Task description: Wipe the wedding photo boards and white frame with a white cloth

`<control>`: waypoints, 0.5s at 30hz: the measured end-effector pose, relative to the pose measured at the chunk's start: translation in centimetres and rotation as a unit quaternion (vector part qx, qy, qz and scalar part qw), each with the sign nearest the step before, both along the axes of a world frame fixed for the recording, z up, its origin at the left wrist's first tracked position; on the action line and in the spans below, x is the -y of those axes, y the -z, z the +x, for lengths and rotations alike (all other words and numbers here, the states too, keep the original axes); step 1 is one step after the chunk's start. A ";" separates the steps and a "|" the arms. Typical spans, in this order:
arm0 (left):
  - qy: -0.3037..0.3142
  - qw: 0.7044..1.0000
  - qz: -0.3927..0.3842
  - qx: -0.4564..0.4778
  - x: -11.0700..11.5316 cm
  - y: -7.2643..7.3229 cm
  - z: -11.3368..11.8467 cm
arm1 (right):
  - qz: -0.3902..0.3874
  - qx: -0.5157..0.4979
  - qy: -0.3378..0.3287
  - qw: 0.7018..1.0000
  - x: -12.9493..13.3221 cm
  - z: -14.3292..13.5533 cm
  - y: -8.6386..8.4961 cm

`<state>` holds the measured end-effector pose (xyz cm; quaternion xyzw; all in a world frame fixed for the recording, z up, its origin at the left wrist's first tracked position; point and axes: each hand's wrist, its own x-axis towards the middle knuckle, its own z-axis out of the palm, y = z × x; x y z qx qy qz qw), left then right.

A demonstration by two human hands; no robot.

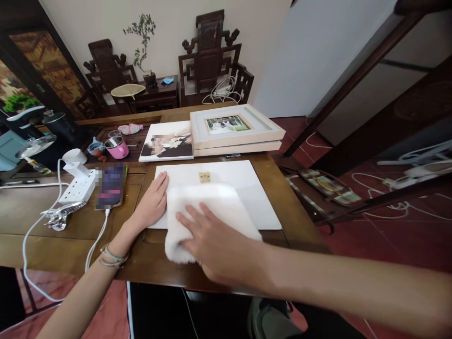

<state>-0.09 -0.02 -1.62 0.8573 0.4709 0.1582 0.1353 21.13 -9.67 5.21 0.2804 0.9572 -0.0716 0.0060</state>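
Note:
My right hand (212, 235) lies flat on a fluffy white cloth (226, 202), its fingers spread and pressing down, slightly blurred. Under the cloth is a white rectangular board (261, 207), flat on the wooden table (300, 202). A small gold-coloured metal plate with holes (204, 177) sits on the board just beyond the cloth's far edge. My left hand (155, 202) rests on the board's left edge with its fingers stretched out, holding nothing. The cloth hides much of the board's near part.
Behind the board lie a photo print (167, 141) and stacked light-wood frames (236, 127). On the left are a phone (111, 186) on a charging cable, a white power strip (79, 186), a pink mug (117, 148) and a black kettle (58, 125). Dark carved chairs (212, 52) stand beyond.

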 end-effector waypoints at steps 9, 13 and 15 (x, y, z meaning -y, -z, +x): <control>-0.003 1.000 0.005 0.003 0.0 0.2 0.0 | 0.015 0.019 0.106 0.994 -5.3 0.5 0.3; -0.032 0.996 -0.030 0.079 0.0 0.0 0.1 | 0.070 0.002 0.157 0.985 -8.1 -0.5 1.8; -0.063 0.986 -0.052 0.146 0.0 -0.1 0.1 | 0.086 -0.012 0.134 0.987 -7.7 -1.2 2.1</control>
